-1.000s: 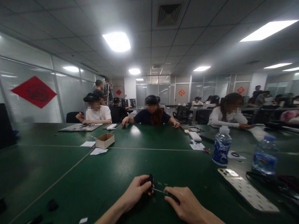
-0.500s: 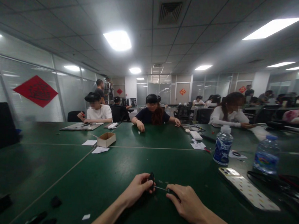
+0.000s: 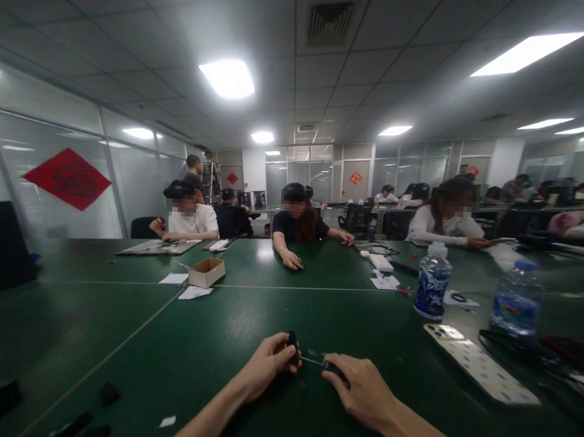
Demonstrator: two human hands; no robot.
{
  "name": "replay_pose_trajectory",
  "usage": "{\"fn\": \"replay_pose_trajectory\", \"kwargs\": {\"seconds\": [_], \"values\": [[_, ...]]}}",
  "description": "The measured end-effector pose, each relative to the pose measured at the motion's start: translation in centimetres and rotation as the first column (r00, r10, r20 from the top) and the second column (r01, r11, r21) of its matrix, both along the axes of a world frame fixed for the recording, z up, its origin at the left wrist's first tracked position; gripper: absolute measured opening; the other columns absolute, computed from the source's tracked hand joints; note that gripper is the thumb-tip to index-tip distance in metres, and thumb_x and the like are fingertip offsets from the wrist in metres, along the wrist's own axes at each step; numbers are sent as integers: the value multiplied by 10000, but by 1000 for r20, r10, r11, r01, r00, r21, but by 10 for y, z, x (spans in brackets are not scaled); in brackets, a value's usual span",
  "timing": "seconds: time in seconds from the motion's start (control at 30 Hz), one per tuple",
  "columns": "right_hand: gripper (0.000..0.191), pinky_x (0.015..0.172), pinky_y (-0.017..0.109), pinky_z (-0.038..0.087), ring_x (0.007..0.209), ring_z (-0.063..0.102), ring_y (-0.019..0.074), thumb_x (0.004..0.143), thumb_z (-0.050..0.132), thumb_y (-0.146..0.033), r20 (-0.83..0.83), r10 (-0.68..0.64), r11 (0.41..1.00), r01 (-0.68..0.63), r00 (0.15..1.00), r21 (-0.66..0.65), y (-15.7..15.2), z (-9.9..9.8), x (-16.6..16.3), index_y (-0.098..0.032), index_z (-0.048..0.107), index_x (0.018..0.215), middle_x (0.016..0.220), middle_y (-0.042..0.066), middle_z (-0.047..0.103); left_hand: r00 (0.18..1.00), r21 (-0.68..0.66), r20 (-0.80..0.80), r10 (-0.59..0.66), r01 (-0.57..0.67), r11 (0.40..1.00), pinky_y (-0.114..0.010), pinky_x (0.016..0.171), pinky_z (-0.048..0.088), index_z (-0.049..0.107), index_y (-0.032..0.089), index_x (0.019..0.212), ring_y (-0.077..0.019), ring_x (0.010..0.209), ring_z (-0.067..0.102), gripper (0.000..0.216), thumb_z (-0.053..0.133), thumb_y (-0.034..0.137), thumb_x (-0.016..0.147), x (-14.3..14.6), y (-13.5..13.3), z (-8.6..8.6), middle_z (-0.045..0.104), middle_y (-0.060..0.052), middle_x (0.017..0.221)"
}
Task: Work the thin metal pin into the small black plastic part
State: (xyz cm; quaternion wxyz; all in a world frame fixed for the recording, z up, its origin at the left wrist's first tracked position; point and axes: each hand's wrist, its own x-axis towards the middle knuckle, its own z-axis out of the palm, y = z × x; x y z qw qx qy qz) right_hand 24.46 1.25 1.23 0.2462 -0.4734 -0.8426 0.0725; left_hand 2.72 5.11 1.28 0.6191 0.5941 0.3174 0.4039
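Note:
My left hand (image 3: 271,361) is closed around a small black part (image 3: 292,346), which stands upright between thumb and fingers; I cannot make out its exact kind. My right hand (image 3: 362,382) grips the dark handle of a screwdriver (image 3: 312,361). Its thin metal shaft points left and reaches the black part. Both hands are just above the green table (image 3: 227,339), and fingers hide much of what they hold.
To the right lie a phone in a spotted case (image 3: 480,364) and two bottles, one blue-labelled (image 3: 432,284), one clear (image 3: 517,299). A small cardboard box (image 3: 207,273) stands ahead left. Black pieces (image 3: 110,393) and a paper scrap (image 3: 168,422) lie near left. Several people sit opposite.
My hands keep nearly the same pose, with the screwdriver still against the black part. The view has shifted slightly. Across the table, a person's hand has moved right and closer.

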Motion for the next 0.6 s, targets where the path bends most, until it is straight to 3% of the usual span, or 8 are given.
{"fn": "replay_pose_trajectory", "kwargs": {"seconds": [0.23, 0.4, 0.6], "values": [[281, 730, 299, 468, 806, 629, 199, 901, 407, -338, -45, -18, 999, 17, 999, -29, 2, 1, 1, -194, 609, 1033, 897, 63, 669, 1000, -71, 23, 12, -10, 997, -238, 591, 453, 544, 120, 929, -114, 652, 582, 318, 606, 392, 779, 1, 0, -4, 563, -58, 883], [333, 694, 285, 490, 786, 645, 191, 925, 352, -352, -214, -189, 977, 163, 958, -136, 13, 1, 6, -167, 591, 1063, 902, 75, 679, 997, -87, -59, -45, 39, 995, -243, 582, 469, 543, 111, 915, -120, 629, 612, 311, 639, 362, 758, 2, -6, 1, 573, -75, 909], [297, 712, 278, 482, 791, 635, 183, 912, 383, -358, -170, -29, 995, 12, 985, -100, 6, 9, 3, -178, 612, 974, 893, 55, 672, 999, -76, -15, 36, -37, 996, -216, 518, 442, 545, 125, 969, -102, 588, 599, 293, 610, 339, 780, 2, -3, -2, 563, -76, 952]]}}
